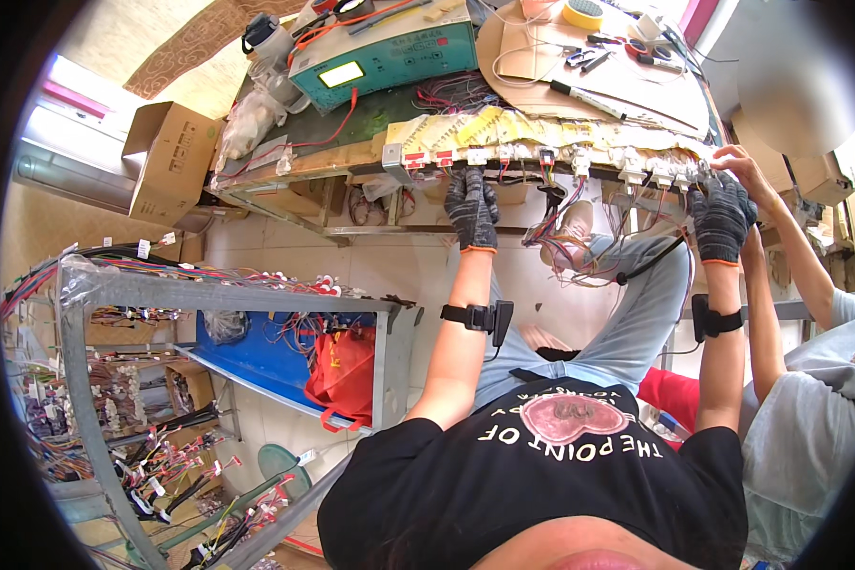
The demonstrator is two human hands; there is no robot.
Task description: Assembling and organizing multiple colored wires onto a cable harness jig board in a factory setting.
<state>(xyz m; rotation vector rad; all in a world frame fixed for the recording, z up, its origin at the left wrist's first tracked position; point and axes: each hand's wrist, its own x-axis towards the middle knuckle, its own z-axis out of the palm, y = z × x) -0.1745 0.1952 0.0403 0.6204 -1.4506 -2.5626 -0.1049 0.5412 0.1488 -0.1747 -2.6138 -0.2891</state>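
A row of white plug connectors (632, 174) runs along the front edge of the bench, in a strip backed by yellow-and-white tape (489, 128). My left hand (471, 211), in a dark grey knitted glove, has its fingers curled at the strip's left part, just under a white connector (477, 156). What its fingertips grip is hidden. At the strip's right end is my right hand (722, 223), gloved alike, fingers bent in against the connectors; its hold is hidden too. Between my hands a bundle of coloured wires (565, 233) hangs down from the strip.
A co-worker's bare hand (746, 173) reaches in beside my right hand. Behind the strip stand a teal tester (385, 62) with a lit screen and a round cardboard sheet (513, 62) bearing a marker (587, 99). At left, a metal rack (228, 295) carries wire harnesses near a red bag (342, 375).
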